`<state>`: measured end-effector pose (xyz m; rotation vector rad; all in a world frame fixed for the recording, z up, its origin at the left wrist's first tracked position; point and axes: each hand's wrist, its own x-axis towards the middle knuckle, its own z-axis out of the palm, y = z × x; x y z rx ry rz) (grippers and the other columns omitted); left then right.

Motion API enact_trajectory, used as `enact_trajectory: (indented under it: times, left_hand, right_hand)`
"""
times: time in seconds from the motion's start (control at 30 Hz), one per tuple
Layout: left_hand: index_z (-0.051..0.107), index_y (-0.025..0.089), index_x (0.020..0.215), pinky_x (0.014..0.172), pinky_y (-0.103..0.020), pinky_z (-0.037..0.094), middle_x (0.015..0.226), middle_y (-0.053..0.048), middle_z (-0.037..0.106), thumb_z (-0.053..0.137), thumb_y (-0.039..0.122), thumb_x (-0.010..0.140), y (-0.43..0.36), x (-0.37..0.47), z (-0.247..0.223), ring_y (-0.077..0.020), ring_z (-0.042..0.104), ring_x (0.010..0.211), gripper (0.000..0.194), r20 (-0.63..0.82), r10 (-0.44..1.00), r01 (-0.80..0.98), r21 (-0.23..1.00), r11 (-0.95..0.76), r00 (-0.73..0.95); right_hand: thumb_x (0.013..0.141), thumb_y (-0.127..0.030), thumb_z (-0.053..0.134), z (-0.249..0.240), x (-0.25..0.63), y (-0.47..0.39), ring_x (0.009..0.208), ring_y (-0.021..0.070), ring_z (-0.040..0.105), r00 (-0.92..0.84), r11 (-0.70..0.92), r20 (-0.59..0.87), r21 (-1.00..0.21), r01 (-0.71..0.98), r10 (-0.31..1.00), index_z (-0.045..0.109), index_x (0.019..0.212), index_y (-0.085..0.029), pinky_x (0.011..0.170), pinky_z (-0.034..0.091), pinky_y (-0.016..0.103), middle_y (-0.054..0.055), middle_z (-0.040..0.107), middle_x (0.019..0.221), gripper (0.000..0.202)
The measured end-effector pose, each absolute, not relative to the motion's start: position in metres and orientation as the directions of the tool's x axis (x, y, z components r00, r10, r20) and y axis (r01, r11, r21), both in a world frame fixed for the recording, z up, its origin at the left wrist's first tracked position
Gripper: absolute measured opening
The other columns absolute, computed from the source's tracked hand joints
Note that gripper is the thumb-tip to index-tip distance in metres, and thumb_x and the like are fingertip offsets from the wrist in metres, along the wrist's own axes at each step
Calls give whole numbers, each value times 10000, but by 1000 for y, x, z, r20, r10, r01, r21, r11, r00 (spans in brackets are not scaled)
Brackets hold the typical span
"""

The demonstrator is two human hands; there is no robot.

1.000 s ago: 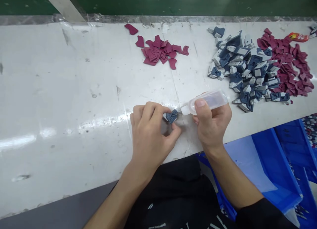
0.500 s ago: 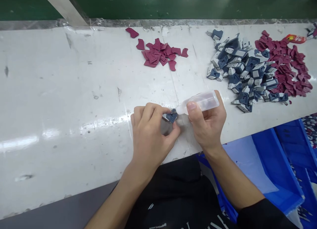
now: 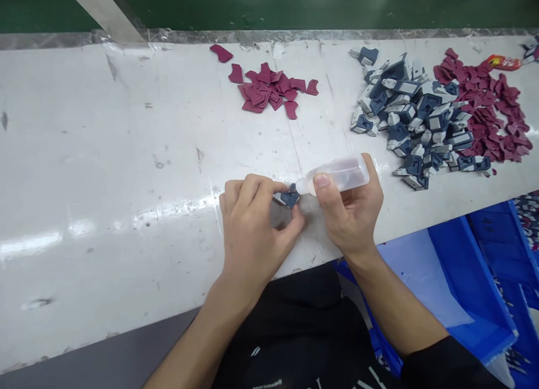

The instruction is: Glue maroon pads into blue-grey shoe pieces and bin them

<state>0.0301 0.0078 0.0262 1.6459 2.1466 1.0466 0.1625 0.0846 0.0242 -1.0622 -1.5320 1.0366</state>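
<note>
My left hand (image 3: 252, 226) pinches a small blue-and-grey plastic part (image 3: 287, 197) just above the white table (image 3: 105, 170). My right hand (image 3: 349, 209) grips a small clear squeeze bottle (image 3: 337, 175) lying nearly level, its nozzle touching the top of that part. Both hands work near the table's front edge, close together.
A small heap of maroon pieces (image 3: 269, 88) lies at the back centre. A large pile of blue-and-grey parts (image 3: 415, 119) sits at the right, with more maroon pieces (image 3: 492, 105) beyond it. A blue bin (image 3: 467, 277) stands below the table edge at right.
The bottle has moved left and its nozzle now meets the blue part; my right hand shifted left with it. My left hand has stayed put.
</note>
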Motion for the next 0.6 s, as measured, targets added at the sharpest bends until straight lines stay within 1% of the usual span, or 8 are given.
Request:
enact_trajectory:
  times: [0.13, 0.3, 0.5, 0.6]
  left_hand:
    - [665, 272, 1047, 937, -502, 474, 1023, -33, 736, 743, 194, 949, 8, 30, 26, -293, 576, 1042, 147, 218, 915, 738, 664, 117, -341]
    - [680, 259, 1045, 942, -506, 470, 1027, -37, 739, 747, 192, 944, 8, 29, 26, -294, 579, 1044, 138, 218, 918, 741, 662, 111, -332]
    - [673, 278, 1055, 953, -515, 474, 1040, -31, 748, 760, 183, 925, 8, 30, 25, -304, 584, 1057, 183, 227, 912, 739, 665, 110, -340]
    - [663, 285, 1052, 965, -533, 473, 1030, -33, 747, 756, 189, 927, 8, 30, 26, -311, 591, 1051, 184, 221, 914, 737, 666, 114, -340]
  right_hand:
    - [987, -431, 827, 24, 163, 85, 619, 136, 580, -154, 265, 245, -957, 121, 957, 575, 903, -272, 505, 474, 284, -44, 603, 748, 309]
    - [985, -380, 828, 23, 162, 85, 601, 125, 558, -143, 280, 265, -954, 102, 954, 569, 900, -267, 495, 460, 276, -55, 586, 725, 295]
    - [992, -443, 809, 22, 161, 87, 557, 117, 526, -110, 247, 235, -963, 109, 966, 543, 895, -270, 463, 447, 273, -62, 561, 705, 331]
    - [993, -432, 808, 22, 161, 88, 528, 110, 502, -108, 237, 228, -968, 82, 968, 542, 892, -271, 447, 436, 272, -71, 543, 689, 326]
